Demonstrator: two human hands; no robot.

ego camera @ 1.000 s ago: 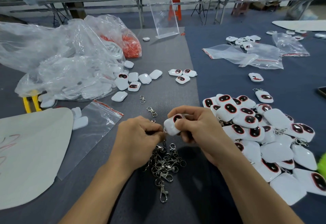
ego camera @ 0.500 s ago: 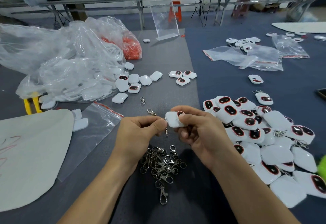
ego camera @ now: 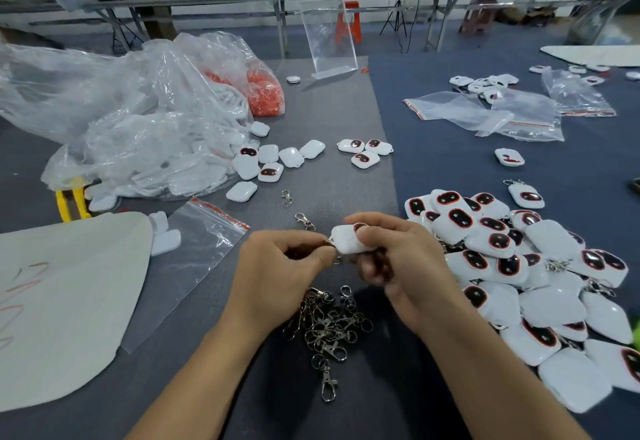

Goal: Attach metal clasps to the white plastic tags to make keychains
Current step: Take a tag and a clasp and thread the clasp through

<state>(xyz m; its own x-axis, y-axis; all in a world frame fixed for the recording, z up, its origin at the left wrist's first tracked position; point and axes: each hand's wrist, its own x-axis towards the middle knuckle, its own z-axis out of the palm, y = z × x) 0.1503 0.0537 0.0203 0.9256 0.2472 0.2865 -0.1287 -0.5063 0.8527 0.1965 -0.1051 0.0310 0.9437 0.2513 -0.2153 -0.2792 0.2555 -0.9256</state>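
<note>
My right hand (ego camera: 398,259) pinches a white plastic tag (ego camera: 348,240) above the table, plain side up. My left hand (ego camera: 277,273) pinches a metal clasp (ego camera: 333,249) at the tag's left corner; the clasp is mostly hidden by my fingers. Below my hands lies a heap of loose metal clasps (ego camera: 327,325). Two single clasps (ego camera: 304,221) lie just beyond my hands. A big pile of white tags with red-and-black faces (ego camera: 519,266) is at the right, some with clasps on. Several loose tags (ego camera: 273,162) lie further back.
A large clear bag of white tags (ego camera: 138,134) and a bag of orange parts (ego camera: 263,93) sit at the back left. A flat zip bag (ego camera: 187,266) and a white sheet (ego camera: 62,301) lie at the left. More zip bags (ego camera: 502,113) lie back right.
The tag has turned from face-up to its plain side up and risen slightly. My hands have stayed together over the clasp heap.
</note>
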